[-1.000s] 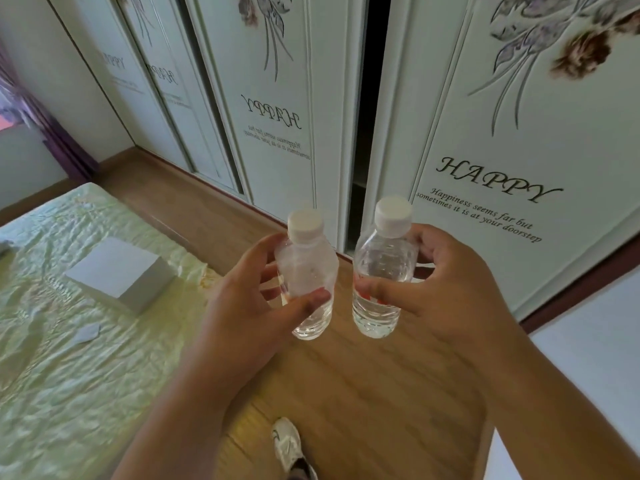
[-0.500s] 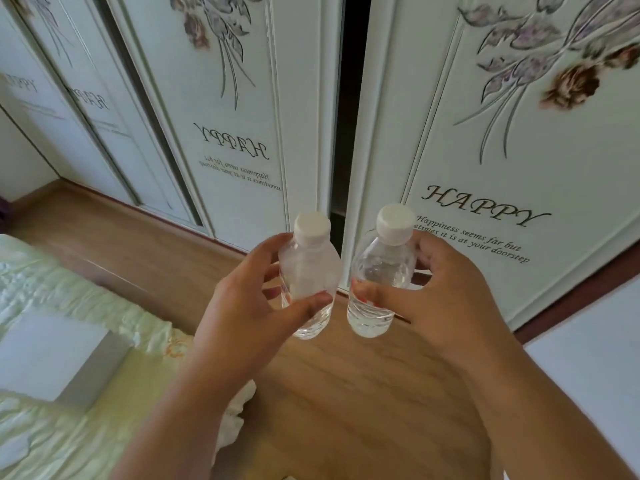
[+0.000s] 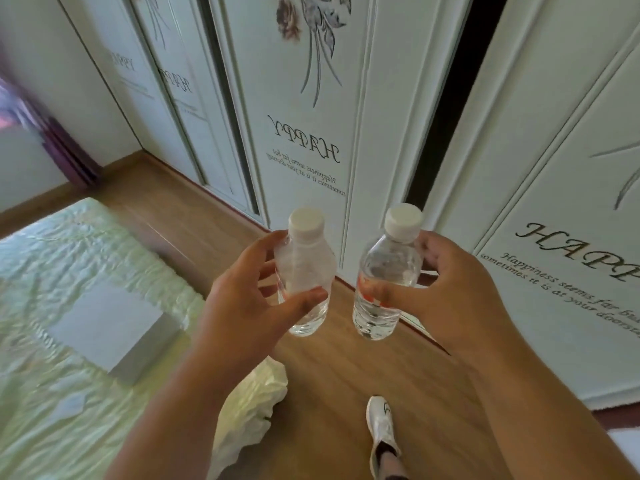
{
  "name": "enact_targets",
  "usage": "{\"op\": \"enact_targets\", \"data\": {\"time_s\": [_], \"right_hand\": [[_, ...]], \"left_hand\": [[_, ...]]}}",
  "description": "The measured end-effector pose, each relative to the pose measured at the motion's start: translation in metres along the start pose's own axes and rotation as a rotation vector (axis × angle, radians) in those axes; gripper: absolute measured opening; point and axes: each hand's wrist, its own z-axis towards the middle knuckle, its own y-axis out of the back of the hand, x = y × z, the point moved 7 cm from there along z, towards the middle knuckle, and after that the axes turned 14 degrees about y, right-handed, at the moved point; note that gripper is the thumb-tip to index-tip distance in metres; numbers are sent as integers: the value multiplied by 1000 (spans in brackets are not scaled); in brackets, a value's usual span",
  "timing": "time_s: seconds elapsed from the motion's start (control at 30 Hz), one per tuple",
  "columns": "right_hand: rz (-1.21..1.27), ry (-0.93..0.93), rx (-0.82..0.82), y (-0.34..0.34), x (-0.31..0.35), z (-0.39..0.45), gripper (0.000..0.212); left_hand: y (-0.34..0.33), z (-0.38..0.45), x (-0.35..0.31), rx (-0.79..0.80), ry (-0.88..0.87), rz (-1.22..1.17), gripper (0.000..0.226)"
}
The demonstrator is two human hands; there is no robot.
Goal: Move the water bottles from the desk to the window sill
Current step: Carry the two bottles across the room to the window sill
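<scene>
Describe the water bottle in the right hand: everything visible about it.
The right-hand bottle is small, clear plastic with ribbed walls and a white screw cap, cap on. It holds clear water to just below the shoulder. A trace of red label shows by the thumb. It is upright, tilted slightly, held in mid-air above the wooden floor. The right hand grips its middle, thumb in front, fingers behind; nothing else touches it.

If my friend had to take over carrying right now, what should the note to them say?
Left hand grips one water bottle; right hand grips the other bottle. Both are upright, capped, carried above the wooden floor between the bed and the wardrobe doors.
Done: both bottles are picked up.
Left: walk to the window sill, which is not in view, and set both down.
</scene>
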Motion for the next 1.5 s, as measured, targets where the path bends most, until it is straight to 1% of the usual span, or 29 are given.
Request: {"op": "enact_targets", "data": {"time_s": [0.2, 0.3, 0.43, 0.63, 0.8, 1.0, 1.1, 1.3, 1.4, 1.5], "right_hand": [[111, 73, 124, -18, -17, 79, 74], [160, 107, 193, -18, -22, 122, 71], [174, 195, 273, -17, -27, 179, 67], [199, 306, 367, -24, -32, 232, 66], [247, 341, 451, -42, -35, 255, 65], [247, 349, 475, -64, -38, 285, 65], [205, 347, 462, -73, -39, 302, 68], [138, 320, 413, -101, -26, 348, 60], [140, 313, 385, -120, -10, 373, 52], [140, 327, 354, -141, 4, 394, 52]], "left_hand": [[9, 41, -11, -179, 75, 56, 91], [7, 60, -25, -254, 110, 43, 89], [2, 84, -43, -357, 149, -12, 92], [-8, 102, -52, -461, 199, -44, 87], [-6, 118, -50, -508, 254, -27, 87], [3, 152, -40, -510, 252, -39, 88], [9, 177, -31, -485, 243, -52, 88], [37, 240, -17, -415, 190, -85, 85], [64, 270, -13, -416, 157, -82, 85], [91, 296, -4, -425, 127, -86, 86]]}}
